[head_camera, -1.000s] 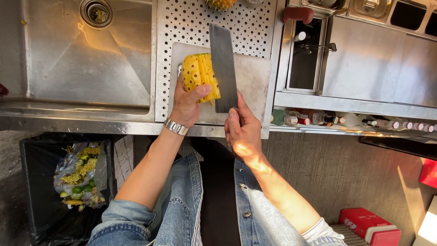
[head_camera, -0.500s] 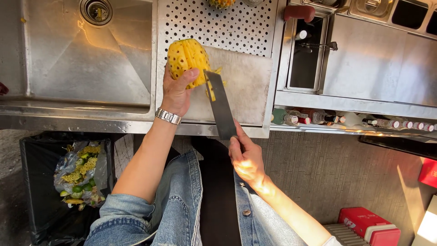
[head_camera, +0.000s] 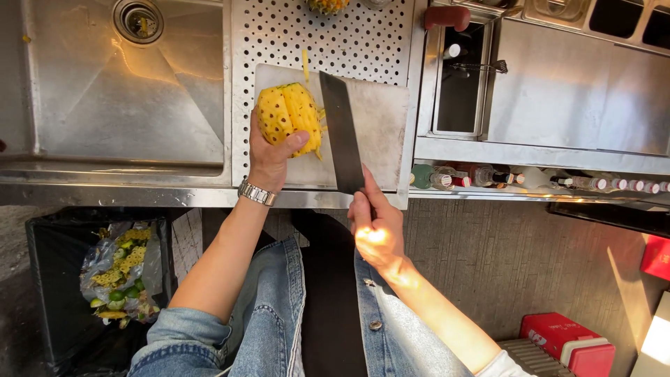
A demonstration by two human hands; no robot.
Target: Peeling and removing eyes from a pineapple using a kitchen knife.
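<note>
My left hand (head_camera: 271, 157) grips a peeled yellow pineapple (head_camera: 289, 115) and holds it on a white cutting board (head_camera: 377, 119). A metal watch sits on that wrist. My right hand (head_camera: 373, 227) holds the handle of a large cleaver (head_camera: 342, 129). The broad blade lies lengthwise along the pineapple's right side, touching or nearly touching it. A thin strip of yellow peel (head_camera: 305, 64) rests at the board's far edge.
The board lies on a perforated steel drainboard (head_camera: 363, 35) beside a steel sink (head_camera: 118, 91). A black bin (head_camera: 63, 293) with pineapple scraps and limes stands at lower left. Bottles (head_camera: 488, 178) line a rail to the right. A red case (head_camera: 569, 342) sits on the floor.
The pineapple was lifted off the board toward the sink and the cleaver pulled back. Now the fruit is down on the board again with the blade against its right side.
</note>
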